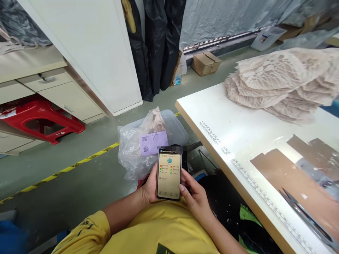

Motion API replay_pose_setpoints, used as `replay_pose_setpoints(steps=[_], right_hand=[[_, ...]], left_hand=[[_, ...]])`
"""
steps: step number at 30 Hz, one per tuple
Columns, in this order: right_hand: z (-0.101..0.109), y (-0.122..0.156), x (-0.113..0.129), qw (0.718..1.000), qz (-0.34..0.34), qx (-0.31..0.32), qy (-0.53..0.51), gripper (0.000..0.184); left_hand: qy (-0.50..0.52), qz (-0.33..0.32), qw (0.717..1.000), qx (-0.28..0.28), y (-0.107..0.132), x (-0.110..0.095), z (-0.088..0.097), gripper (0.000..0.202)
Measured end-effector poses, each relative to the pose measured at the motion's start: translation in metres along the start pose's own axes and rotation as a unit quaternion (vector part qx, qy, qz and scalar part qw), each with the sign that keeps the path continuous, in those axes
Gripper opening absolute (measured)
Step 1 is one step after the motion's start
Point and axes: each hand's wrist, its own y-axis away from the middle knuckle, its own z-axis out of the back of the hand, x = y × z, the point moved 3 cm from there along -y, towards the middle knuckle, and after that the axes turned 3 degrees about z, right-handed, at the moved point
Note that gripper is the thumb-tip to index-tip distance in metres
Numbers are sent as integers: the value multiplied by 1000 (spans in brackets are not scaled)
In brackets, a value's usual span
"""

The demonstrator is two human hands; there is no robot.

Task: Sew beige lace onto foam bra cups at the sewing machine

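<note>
A smartphone (169, 174) with a lit screen of coloured icons is held upright in front of my yellow shirt. My left hand (151, 186) wraps round its left edge, the fingers hidden behind it. At the right edge my right hand (194, 192) grips it, thumb against the lower side of the screen. Just beyond the phone lies a purple paper sheet (153, 142) printed with QR codes. It rests on a clear plastic bag (129, 148) with pale fabric inside, over a translucent bin (176, 128).
To my right stands a white table (212, 106) with ruler markings, bearing stacked beige lace (275, 77), brown card (280, 169) and thread snips (304, 211). A red stool (45, 114) is under the left desk. Yellow-black tape (79, 163) crosses the floor; a cardboard box (206, 64) sits near the wall.
</note>
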Motion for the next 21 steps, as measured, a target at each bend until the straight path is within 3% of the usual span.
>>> replay_pose_setpoints(steps=[14, 18, 21], right_hand=[[56, 30, 47, 990, 47, -133, 10, 49], [74, 46, 59, 982, 36, -183, -12, 46], [91, 61, 71, 972, 49, -227, -32, 44]], left_hand=[[-88, 62, 994, 34, -31, 27, -72, 75], [-116, 91, 989, 13, -42, 45, -92, 72], [-141, 87, 986, -32, -49, 60, -106, 61]])
